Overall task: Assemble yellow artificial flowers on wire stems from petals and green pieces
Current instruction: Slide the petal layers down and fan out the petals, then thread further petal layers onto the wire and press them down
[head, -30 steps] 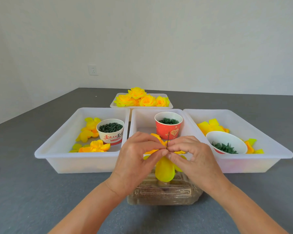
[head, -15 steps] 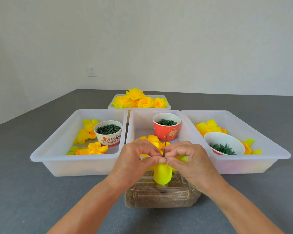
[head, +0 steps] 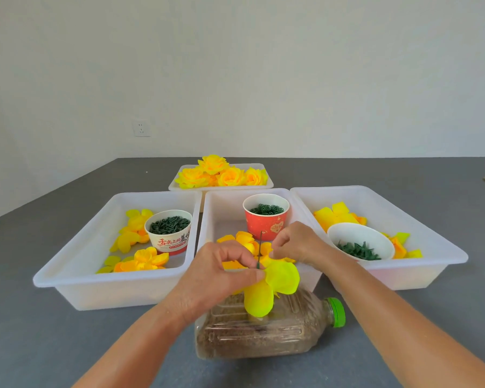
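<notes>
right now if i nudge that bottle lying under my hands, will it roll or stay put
The bottle lies on its side, so a sideways nudge might rock it. Its body looks flattish and ribbed, and it seems full of brown grains, so it probably feels heavy and settles rather than rolling far.

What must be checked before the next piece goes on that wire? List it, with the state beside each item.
1. Left hand grips the petals at the wire's base: ok.
2. Wire stands upright, its tip bare above the petals: ok.
3. Right hand empty for the next pick: cannot tell; its fingers curl beside the wire and hide what they may pinch.
4. Red cup holds green rings: ok.
5. White bowl holds green pieces: ok.
6. Bottle lies on its side below the hands, cap on: ok.
</notes>
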